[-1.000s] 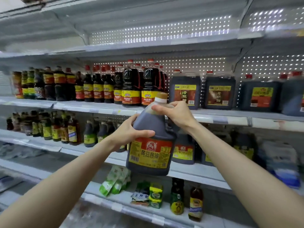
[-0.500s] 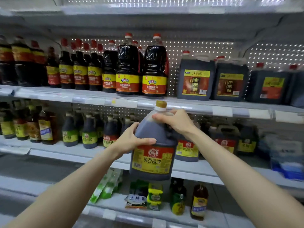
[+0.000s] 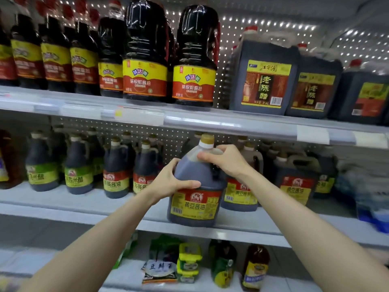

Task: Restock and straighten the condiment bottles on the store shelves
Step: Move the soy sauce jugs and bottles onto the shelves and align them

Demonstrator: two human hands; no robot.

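Observation:
A large dark soy sauce jug (image 3: 194, 205) with a red and yellow label and a tan cap stands at the front edge of the middle shelf (image 3: 63, 209). My left hand (image 3: 171, 181) grips its left shoulder, thumb across the front. My right hand (image 3: 226, 160) grips the top by the neck and handle. A matching jug (image 3: 240, 194) stands just behind it to the right, and another (image 3: 295, 189) further right.
Smaller dark bottles (image 3: 115, 178) with green or red-yellow labels fill the middle shelf's left side. The upper shelf (image 3: 189, 119) carries tall soy bottles (image 3: 194, 60) and square vinegar jugs (image 3: 265, 81). Packets and small bottles (image 3: 255, 268) lie on the lower shelf.
Both hands have carried the jug forward and down to the middle shelf's front edge. The view has moved closer to the shelves.

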